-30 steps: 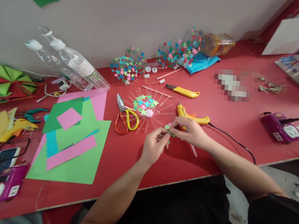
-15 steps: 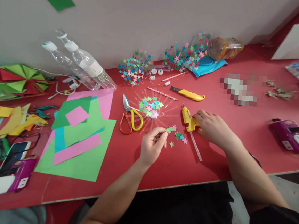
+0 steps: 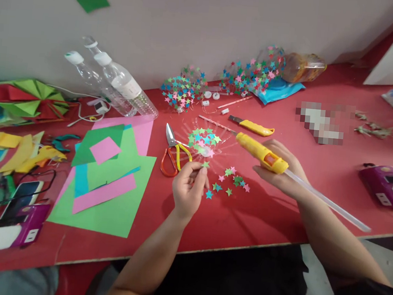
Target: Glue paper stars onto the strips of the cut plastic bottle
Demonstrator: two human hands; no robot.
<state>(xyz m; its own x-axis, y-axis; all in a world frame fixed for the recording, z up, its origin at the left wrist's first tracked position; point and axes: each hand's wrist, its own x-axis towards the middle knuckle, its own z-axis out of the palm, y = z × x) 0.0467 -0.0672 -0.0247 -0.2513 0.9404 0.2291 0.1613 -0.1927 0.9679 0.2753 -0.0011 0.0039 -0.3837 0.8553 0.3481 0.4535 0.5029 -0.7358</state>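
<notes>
My left hand [image 3: 190,188] pinches a small green paper star [image 3: 205,165] between thumb and fingertips. Just beyond it, a clear plastic piece with thin splayed strips [image 3: 207,153] lies on the table, its middle covered with green, blue and pink stars. My right hand [image 3: 280,166] is wrapped round a yellow hot glue gun [image 3: 261,152], lifted above the table, nozzle pointing left. A long clear glue stick [image 3: 329,198] sticks out of its back end. Loose paper stars [image 3: 229,192] are scattered between my hands. Scissors [image 3: 175,151] with red and yellow handles lie left of the plastic piece.
Behind lie a yellow utility knife [image 3: 253,127], star-covered plastic balls [image 3: 180,94] and a blue packet [image 3: 280,92]. On the left are coloured paper sheets [image 3: 108,215] and plastic bottles [image 3: 127,88]. A purple power socket block [image 3: 384,186] sits at the right.
My right hand has picked the glue gun up off the table. My left hand has moved left with a green star in its fingertips, towards the plastic piece.
</notes>
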